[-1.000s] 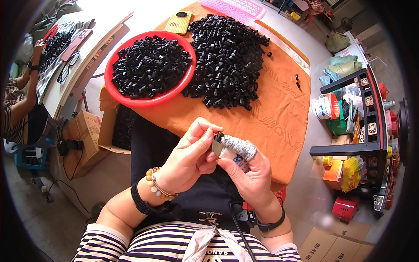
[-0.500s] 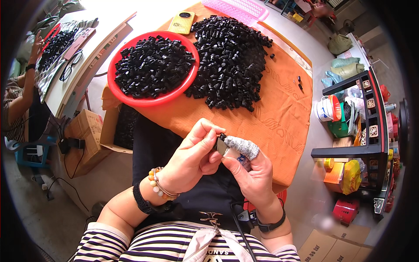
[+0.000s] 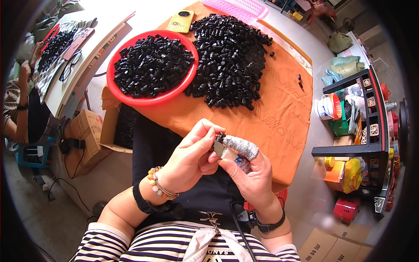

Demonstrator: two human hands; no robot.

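Over my lap, close to the table's near edge, both hands meet. My left hand [image 3: 195,146] is closed, pinching a small black plastic part [image 3: 221,137] between thumb and forefinger. Closed too, my right hand [image 3: 249,168] grips a small flat metal blade [image 3: 219,149] with a whitish, blue-marked handle partly hidden by the fingers. The blade lies against or just below the black part; exact contact is hard to see. A grey knitted finger cover [image 3: 241,146] wraps my right forefinger, which curls over toward the part.
A red basin [image 3: 196,74] full of black parts stands on the orange-clothed table [image 3: 283,144], beside a big heap of black parts [image 3: 231,61]. Behind are a yellow phone [image 3: 180,22] and pink basket [image 3: 238,9]. A cardboard box [image 3: 109,131] sits lower left; another person [image 3: 19,105] works at far left.
The blade has tilted slightly in my right hand, its face now catching more light beside the black part. At far left, the other person's raised hand has come down.
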